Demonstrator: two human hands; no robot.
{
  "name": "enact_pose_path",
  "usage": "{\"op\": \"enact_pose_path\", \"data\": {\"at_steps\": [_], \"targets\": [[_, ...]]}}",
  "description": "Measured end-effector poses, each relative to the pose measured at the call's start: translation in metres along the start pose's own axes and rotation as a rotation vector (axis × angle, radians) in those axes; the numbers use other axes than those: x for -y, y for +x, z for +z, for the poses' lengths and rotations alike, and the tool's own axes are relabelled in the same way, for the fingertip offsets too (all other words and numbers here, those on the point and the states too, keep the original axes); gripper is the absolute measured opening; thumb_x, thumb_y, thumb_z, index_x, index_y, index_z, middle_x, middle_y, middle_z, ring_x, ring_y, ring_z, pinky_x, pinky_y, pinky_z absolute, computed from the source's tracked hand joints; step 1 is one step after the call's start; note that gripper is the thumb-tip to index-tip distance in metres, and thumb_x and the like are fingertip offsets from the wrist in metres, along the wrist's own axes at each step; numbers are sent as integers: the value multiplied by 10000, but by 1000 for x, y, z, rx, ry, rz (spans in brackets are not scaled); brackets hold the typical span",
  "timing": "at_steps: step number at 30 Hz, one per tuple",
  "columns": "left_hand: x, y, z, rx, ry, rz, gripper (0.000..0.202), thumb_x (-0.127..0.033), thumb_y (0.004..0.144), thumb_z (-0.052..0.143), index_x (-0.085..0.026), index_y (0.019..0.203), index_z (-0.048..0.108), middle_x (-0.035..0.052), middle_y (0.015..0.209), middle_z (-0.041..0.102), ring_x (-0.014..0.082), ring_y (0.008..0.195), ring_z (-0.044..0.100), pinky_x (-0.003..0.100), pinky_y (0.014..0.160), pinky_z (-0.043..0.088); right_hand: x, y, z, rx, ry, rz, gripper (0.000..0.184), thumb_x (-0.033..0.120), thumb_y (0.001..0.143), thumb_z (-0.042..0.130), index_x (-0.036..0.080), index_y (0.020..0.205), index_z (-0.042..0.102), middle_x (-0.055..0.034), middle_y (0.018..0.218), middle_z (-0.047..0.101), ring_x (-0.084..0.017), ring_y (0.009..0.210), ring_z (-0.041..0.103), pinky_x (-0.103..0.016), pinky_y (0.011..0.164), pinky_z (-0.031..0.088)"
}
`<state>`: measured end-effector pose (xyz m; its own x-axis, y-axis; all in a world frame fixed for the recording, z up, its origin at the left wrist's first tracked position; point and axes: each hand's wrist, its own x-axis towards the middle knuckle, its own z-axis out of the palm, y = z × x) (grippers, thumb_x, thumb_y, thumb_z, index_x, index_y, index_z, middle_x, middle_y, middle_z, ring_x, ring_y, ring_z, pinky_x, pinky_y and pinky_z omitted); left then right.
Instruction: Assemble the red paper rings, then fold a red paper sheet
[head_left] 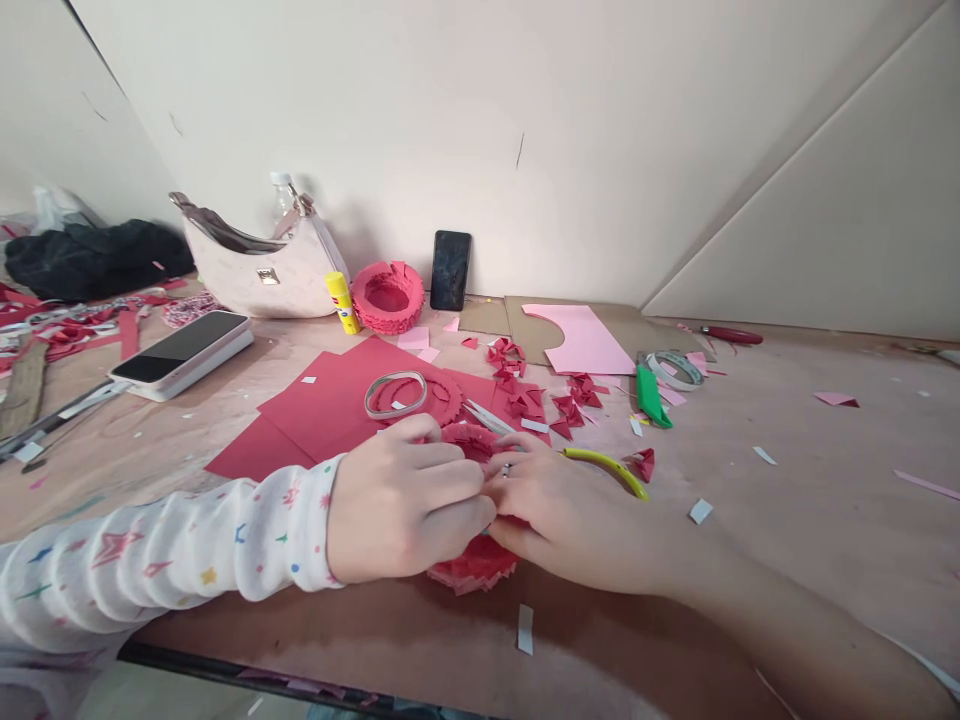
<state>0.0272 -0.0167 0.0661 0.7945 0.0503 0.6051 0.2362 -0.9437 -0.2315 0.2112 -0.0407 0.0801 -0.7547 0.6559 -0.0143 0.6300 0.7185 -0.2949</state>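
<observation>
A round red piece built of pleated, folded paper [472,578] lies near the table's front edge, mostly covered by both hands. My left hand [412,505], below a star-patterned sleeve, is closed on its left side with the fingers curled in. Across from it, my right hand [559,510], with a ring on one finger, grips the right side, fingertips meeting those of the left. What is pinched between the fingertips is hidden. Just beyond lie scissors with yellow-green handles [606,467], a roll of tape [396,395] and small folded red paper pieces [577,400].
Red sheets [300,420] spread to the left. Behind stand a glue stick [342,303], a finished-looking red paper ring [388,297], a phone [451,270] and a handbag [259,265]. A green tool [652,397] and pink card [589,340] lie to the right.
</observation>
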Motion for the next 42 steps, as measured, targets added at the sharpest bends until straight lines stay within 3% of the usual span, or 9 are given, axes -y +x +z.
{"op": "enact_pose_path", "data": {"at_steps": [4, 9, 14, 19, 26, 29, 33, 38, 42], "targets": [[10, 2, -13, -15, 24, -64, 143, -160, 874, 429, -197, 829, 560, -16, 598, 503, 112, 528, 469, 268, 543, 322, -16, -3, 4, -120, -94, -36, 275, 141, 868, 412, 183, 658, 584, -11, 635, 591, -151, 681, 525, -312, 757, 343], [48, 1, -23, 50, 56, -232, 203, -231, 879, 392, -177, 834, 582, 39, 689, 580, 151, 619, 533, 270, 578, 396, -34, -2, 1, -218, -255, 137, 327, 161, 876, 402, 175, 600, 578, -14, 578, 552, -138, 596, 462, -267, 608, 295], [60, -9, -2, 307, -95, -322, 300, -385, 883, 383, -155, 955, 562, 75, 860, 617, 175, 753, 578, 281, 683, 451, -32, -1, -6, -214, -201, 182, 349, 186, 887, 370, 183, 631, 607, -7, 577, 557, -132, 581, 466, -254, 572, 290], [55, -24, 21, 324, -199, -301, 574, -535, 873, 360, -113, 1261, 379, 177, 1175, 532, 270, 1058, 517, 384, 877, 414, -36, -2, -8, -231, -175, 220, 295, 147, 871, 363, 201, 833, 651, -26, 757, 644, -163, 725, 546, -261, 647, 346], [64, -36, 28, 468, -327, -285, 806, -656, 782, 432, -119, 1358, 257, 175, 1120, 566, 288, 1001, 554, 394, 879, 402, -74, -1, 1, -25, -535, 462, 278, -30, 685, 445, 157, 786, 625, -82, 753, 636, -218, 730, 574, -280, 592, 332], [60, -35, 26, 504, -375, -282, 872, -669, 749, 471, -129, 1383, 211, 163, 1110, 574, 284, 975, 568, 373, 856, 411, -80, 0, 4, 85, -575, 566, 230, -22, 662, 467, 155, 653, 613, -84, 664, 625, -228, 651, 584, -287, 556, 327], [64, -38, 26, 521, -441, -286, 971, -672, 711, 524, -136, 1414, 123, 168, 1199, 534, 286, 1023, 552, 358, 865, 408, -74, 2, 2, 67, -607, 601, 216, 116, 768, 470, 142, 626, 630, -128, 655, 642, -253, 628, 601, -305, 547, 351], [92, -41, 34, 518, -554, -326, 557, -493, 919, 288, -169, 1372, 263, 111, 1188, 563, 196, 1029, 559, 289, 865, 415, -68, 2, -2, -95, -340, 481, 348, 225, 892, 311, 217, 1029, 630, -76, 977, 666, -210, 840, 614, -274, 655, 415], [107, -41, 42, 588, -368, -290, 404, -413, 914, 326, -155, 1157, 519, 115, 1111, 593, 218, 988, 562, 308, 852, 424, -64, 0, 0, -121, 10, 399, 409, 162, 859, 315, 241, 1195, 536, -38, 1161, 607, -183, 970, 586, -264, 759, 437]]}}
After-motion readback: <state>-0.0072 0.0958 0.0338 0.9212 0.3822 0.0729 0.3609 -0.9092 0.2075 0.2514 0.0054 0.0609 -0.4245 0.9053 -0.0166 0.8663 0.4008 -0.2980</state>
